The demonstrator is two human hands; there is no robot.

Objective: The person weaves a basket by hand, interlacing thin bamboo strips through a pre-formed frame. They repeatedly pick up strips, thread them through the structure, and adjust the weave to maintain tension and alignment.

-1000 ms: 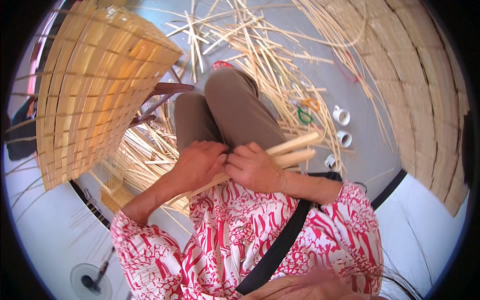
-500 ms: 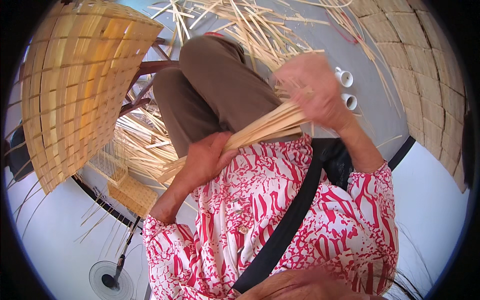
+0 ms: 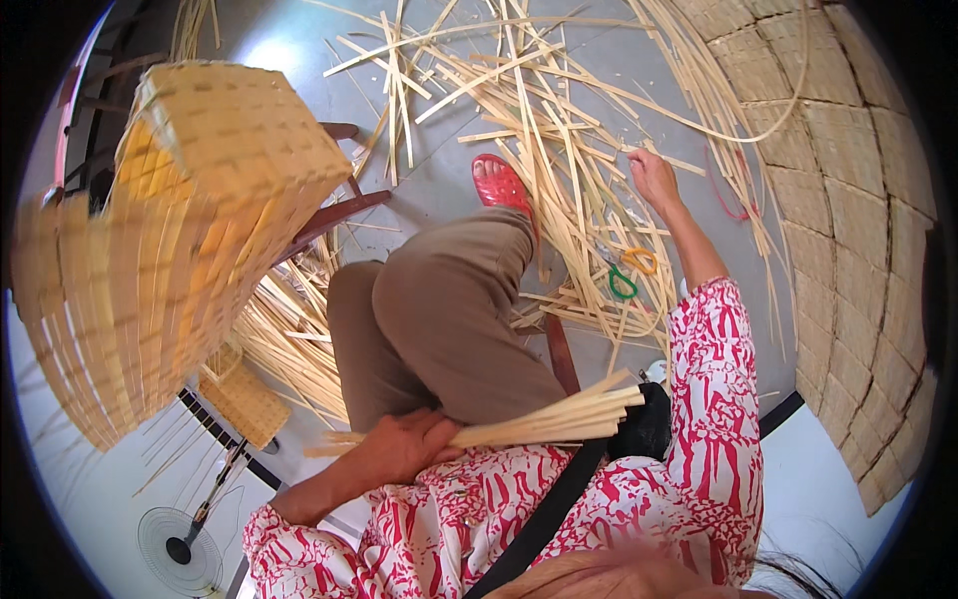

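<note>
A bundle of pale, flat bamboo-like strips (image 3: pixel 539 424) lies across my lap, and my left hand (image 3: pixel 407 447) is closed round it near its left end. The strips fan out a little toward the right. My right arm is stretched forward, and my right hand (image 3: pixel 654 180) is low over loose strips (image 3: pixel 529 110) scattered on the floor. Its fingers are curled together at a strip there; whether they pinch it is too small to make out. A green loop (image 3: pixel 622 286) and an orange loop (image 3: pixel 639 262), like tool handles, lie among the strips nearer me.
A large unfinished woven basket (image 3: pixel 230 180) stands at the left by a dark red wooden frame (image 3: pixel 334 222). Behind it are a smaller woven basket (image 3: pixel 249 409) and a fan (image 3: pixel 180 549). Woven matting (image 3: pixel 838 200) rises at the right. My foot wears a red sandal (image 3: pixel 502 186).
My right hand has left the bundle and reached forward to the floor strips. My left hand keeps its hold, now lower in the picture. The view has shifted, showing the sandal and coloured loops.
</note>
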